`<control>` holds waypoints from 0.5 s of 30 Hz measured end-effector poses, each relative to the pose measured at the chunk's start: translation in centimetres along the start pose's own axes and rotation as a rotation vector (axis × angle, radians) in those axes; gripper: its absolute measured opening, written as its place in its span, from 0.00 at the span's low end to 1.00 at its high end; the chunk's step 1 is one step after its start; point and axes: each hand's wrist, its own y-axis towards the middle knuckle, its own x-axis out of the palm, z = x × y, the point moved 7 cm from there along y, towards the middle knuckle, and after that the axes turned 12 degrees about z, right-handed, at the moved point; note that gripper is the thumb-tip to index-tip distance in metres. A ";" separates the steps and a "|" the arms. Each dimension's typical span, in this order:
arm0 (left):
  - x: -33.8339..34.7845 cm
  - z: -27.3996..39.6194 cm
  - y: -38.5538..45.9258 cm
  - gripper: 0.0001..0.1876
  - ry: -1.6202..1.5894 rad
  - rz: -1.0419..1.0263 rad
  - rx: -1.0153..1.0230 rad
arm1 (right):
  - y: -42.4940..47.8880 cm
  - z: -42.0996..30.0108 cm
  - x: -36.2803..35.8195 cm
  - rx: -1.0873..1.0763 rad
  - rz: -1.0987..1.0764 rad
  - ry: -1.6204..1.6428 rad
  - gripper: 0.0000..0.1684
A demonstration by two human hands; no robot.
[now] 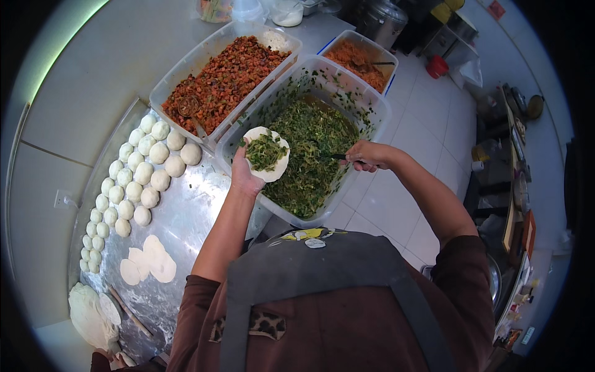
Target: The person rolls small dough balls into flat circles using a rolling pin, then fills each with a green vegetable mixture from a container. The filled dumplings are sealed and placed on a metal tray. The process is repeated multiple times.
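My left hand (246,173) holds a round dough wrapper (275,174) over the near left side of a plastic tub. Chopped green filling (264,152) is heaped on the wrapper, with a pale rim of dough around it. My right hand (369,156) grips the black handle (338,156) of a utensil, whose far end is lost in the greens. The tub (379,111) is translucent and holds chopped green vegetable filling (307,125) in some liquid. Bits of green cling to its inner walls.
Beside the tub stand a bin of red-brown diced filling (228,65) with a ladle (189,108), and a smaller bin of orange shredded filling (355,58). Several dough balls (144,173), flattened wrappers (160,260) and a rolling pin (130,311) lie on the metal table (186,218). Another person's hand (104,354) shows bottom left.
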 end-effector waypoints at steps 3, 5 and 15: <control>-0.1 0.1 0.4 0.25 0.048 0.023 0.014 | 0.0 -0.3 -0.4 -0.019 0.014 0.070 0.13; -0.1 -0.3 0.4 0.25 0.039 0.061 0.004 | -0.2 -0.6 -0.6 -0.022 0.031 0.107 0.14; 1.5 -1.2 1.7 0.25 -0.020 0.041 -0.017 | -2.9 -7.7 2.9 -0.651 0.550 -0.133 0.18</control>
